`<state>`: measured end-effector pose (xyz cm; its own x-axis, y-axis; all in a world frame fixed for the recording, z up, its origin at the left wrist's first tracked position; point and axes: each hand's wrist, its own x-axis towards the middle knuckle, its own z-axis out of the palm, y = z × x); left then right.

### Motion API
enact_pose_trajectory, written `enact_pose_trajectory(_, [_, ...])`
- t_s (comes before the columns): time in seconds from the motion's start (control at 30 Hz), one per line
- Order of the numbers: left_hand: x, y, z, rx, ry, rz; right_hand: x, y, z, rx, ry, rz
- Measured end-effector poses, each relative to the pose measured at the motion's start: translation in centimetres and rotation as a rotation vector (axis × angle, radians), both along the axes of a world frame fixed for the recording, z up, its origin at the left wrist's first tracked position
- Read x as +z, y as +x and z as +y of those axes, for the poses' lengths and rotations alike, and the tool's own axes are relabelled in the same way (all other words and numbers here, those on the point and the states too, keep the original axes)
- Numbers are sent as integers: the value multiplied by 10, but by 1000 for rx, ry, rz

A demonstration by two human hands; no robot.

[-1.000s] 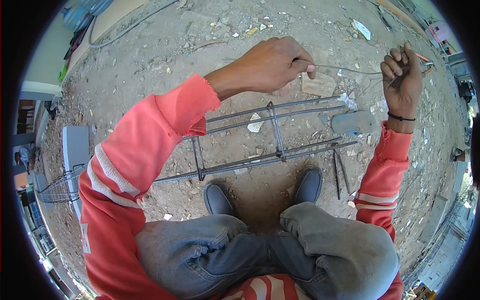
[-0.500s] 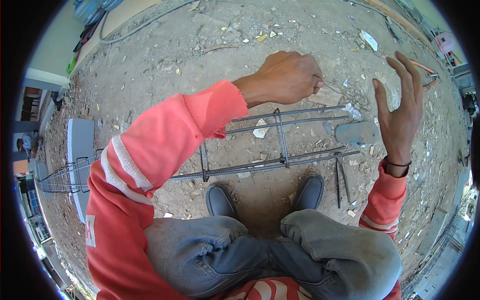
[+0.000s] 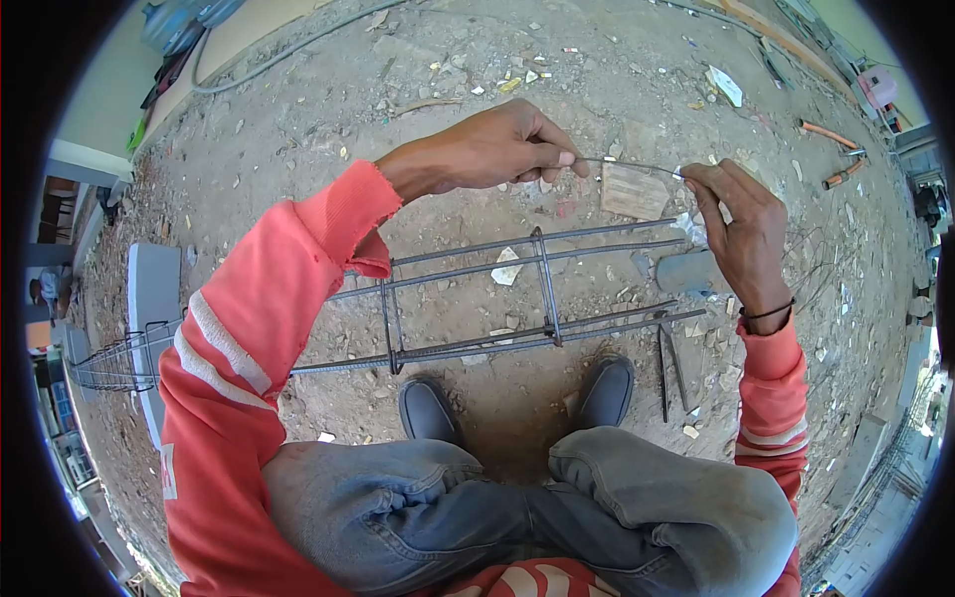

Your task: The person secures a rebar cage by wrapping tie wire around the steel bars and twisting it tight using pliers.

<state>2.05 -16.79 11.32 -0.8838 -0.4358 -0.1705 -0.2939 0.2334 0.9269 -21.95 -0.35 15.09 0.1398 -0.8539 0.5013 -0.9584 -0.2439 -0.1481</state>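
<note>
A thin wire [image 3: 627, 162] stretches between my two hands above the ground. My left hand [image 3: 507, 147] pinches its left end between thumb and fingers. At the other end, my right hand [image 3: 738, 217] has thumb and fingertips pressed together on the wire. Nearer my feet lies a long rebar cage [image 3: 468, 347], its bars joined by rectangular stirrups [image 3: 546, 289]. Part of the cage is hidden behind my left sleeve. Behind the wire, a flat piece of wood [image 3: 634, 192] rests on the dirt.
Orange-handled cutters [image 3: 844, 149] lie at the right. A grey block [image 3: 686, 272] is beside the bar ends, with dark metal pincers [image 3: 668, 368] below it. A grey slab [image 3: 149, 323] stands at the left. My shoes [image 3: 605, 393] are close to the cage.
My right hand, spread open half a second ago, has come left and down and closed on the wire. My left hand has shifted left, and the wire between the hands shows again.
</note>
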Motion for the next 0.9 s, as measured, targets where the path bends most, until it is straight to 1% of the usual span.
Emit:
enact_pose_trajectory(0.03, [1,-1,2,9,-115,-19,2,2,2,-14,-19,65])
enact_pose_trajectory(0.07, [1,-3,5,8,-112,-23,3,3,5,-14,-16,61])
enact_pose_trajectory(0.13, [-4,-11,11,29,-800,238,8,3,10,-42,346,184])
enact_pose_trajectory(0.17, [-6,-14,14,27,-794,233,16,2,10,-41,352,179])
enact_pose_trajectory(0.23, [-13,-16,20,-93,-1068,288,36,-4,6,344,891,-347])
enact_pose_trajectory(0.27, [-17,-16,23,-92,-1066,283,42,-13,4,348,893,-348])
enact_pose_trajectory(0.33, [-20,-14,37,-124,-1141,326,49,-32,-1,208,733,-698])
enact_pose_trajectory(0.37, [-21,-15,41,-122,-1137,326,47,-33,-4,207,738,-698])
enact_pose_trajectory(0.43, [-4,-19,48,-105,-1241,343,40,-34,-7,-170,593,-394])
enact_pose_trajectory(0.47, [4,-23,47,-106,-1235,340,31,-33,-4,-171,599,-396])
enact_pose_trajectory(0.53, [13,-29,39,-116,-1321,336,12,-27,8,62,650,135])
enact_pose_trajectory(0.57, [8,-30,36,-117,-1316,337,13,-24,12,286,722,113])
enact_pose_trajectory(0.6, [-3,-31,32,-138,-1319,353,21,-20,9,281,725,113])
enact_pose_trajectory(0.67, [-20,-31,35,-170,-1314,396,53,-18,-1,431,1280,-384])
enact_pose_trajectory(0.7, [-27,-25,39,-187,-1292,369,66,-26,-2,269,1295,-531])
enact_pose_trajectory(0.73, [-27,-21,44,-204,-1270,344,59,-46,-3,300,1081,-517])
enact_pose_trajectory(0.8, [-22,-21,55,-202,-1212,339,61,-64,-6,114,939,-148])
enact_pose_trajectory(0.83, [-17,-22,58,-195,-1163,310,61,-61,1,93,942,-153])
enact_pose_trajectory(0.87, [-13,-25,58,-208,-1158,325,57,-52,6,45,813,-71])
enact_pose_trajectory(0.9, [-9,-28,58,-142,-1059,331,55,-39,10,0,684,11])
